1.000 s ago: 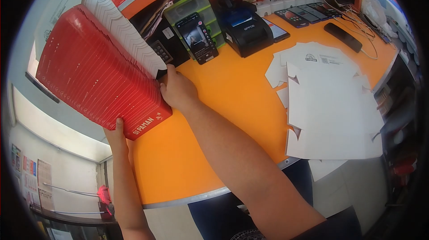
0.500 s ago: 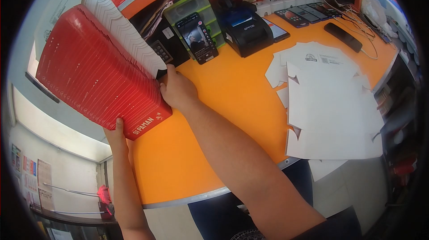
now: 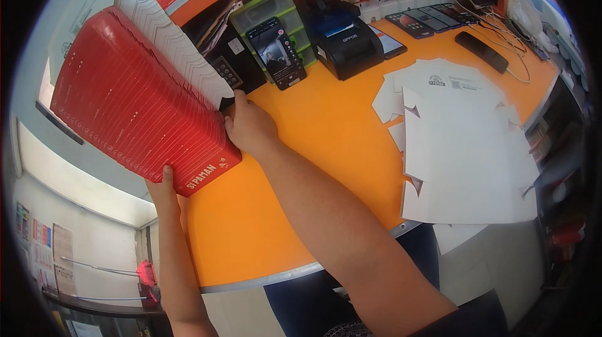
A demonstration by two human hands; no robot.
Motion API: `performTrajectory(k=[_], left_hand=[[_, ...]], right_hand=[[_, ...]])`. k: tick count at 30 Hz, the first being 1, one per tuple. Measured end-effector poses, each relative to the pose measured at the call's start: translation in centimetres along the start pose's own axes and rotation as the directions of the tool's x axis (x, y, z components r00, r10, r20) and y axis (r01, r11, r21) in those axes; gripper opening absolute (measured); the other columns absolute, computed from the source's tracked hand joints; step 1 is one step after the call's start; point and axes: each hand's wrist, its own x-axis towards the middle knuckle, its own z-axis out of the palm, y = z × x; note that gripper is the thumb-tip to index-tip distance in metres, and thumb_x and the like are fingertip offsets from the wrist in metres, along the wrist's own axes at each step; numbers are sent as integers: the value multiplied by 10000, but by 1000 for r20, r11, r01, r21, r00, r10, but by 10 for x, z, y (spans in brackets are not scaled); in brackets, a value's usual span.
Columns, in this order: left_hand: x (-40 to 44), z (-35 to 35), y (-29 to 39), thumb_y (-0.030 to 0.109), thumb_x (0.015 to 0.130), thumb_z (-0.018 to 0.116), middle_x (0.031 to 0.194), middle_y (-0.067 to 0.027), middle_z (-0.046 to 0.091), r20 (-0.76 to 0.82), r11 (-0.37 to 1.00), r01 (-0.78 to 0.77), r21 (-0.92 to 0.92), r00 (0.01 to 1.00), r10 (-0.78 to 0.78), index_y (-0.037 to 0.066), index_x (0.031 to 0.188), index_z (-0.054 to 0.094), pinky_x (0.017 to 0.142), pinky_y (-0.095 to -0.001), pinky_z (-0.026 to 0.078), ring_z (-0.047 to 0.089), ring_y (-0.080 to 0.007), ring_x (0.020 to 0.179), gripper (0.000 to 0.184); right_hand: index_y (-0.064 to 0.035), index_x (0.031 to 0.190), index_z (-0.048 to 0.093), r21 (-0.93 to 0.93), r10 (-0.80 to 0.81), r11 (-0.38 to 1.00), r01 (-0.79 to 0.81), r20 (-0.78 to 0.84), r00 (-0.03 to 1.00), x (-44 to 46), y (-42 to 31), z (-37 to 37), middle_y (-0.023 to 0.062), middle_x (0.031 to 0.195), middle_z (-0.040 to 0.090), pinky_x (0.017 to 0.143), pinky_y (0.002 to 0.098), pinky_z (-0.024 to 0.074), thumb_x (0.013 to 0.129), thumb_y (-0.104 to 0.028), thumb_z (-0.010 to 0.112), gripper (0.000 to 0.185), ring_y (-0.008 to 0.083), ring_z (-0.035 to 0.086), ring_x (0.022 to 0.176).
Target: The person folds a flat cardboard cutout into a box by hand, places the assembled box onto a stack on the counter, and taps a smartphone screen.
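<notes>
A tall stack of red cardboard food boxes, nested together and printed "SI PAMAN", stands at the left end of the orange table. Its lower near side is gripped by my left hand, the thumb lying on the red face and the other fingers out of sight behind. My right hand presses against the right side of the stack near its base, fingers curled and partly hidden. Just behind the red boxes rises a row of white cardboard flaps.
Flat white box blanks lie on the right, overhanging the table's front edge. A receipt printer, a propped phone and a green-edged drawer unit stand at the back. A black phone and cables lie at far right.
Both hands and the red box stack stay where they were. Only the picture on the propped phone's screen differs slightly.
</notes>
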Motion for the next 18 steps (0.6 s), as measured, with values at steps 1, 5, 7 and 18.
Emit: performTrajectory(k=[1,5,7,18], left_hand=[[0,0,-1,604,906,672,1441,-176,475,4,1000,-6,-2,1000,6,-2,1515,274,1118,-411,395,484,-290,1320,947],[0,0,0,591,915,668,1444,-175,472,-7,1000,4,3,1000,-4,-2,1517,272,1118,-412,395,484,-289,1320,933],[1,-1,-2,583,918,670,1446,-176,471,-1,1000,-2,-10,1000,2,-2,1518,270,1118,-412,395,484,-290,1320,928],[2,-2,-5,492,958,665,1449,-172,474,9,999,-19,-36,1000,19,-11,1511,282,1119,-406,393,486,-287,1318,840]], right_hand=[[-47,1404,401,1,-3,1000,3,-6,1000,0,0,0,236,1182,653,931,511,513,926,-229,626,558,424,641,1097],[-52,1399,402,3,-12,1000,12,-18,1000,-1,1,1,237,1178,653,929,512,514,926,-230,626,552,424,643,1091],[-53,1396,404,-2,-10,1000,10,-14,1000,-1,0,0,239,1176,653,928,513,515,926,-229,626,549,424,644,1089],[-48,1390,405,7,-12,1000,12,-16,1000,-2,0,0,247,1153,657,923,520,514,925,-231,625,546,431,644,1082]])
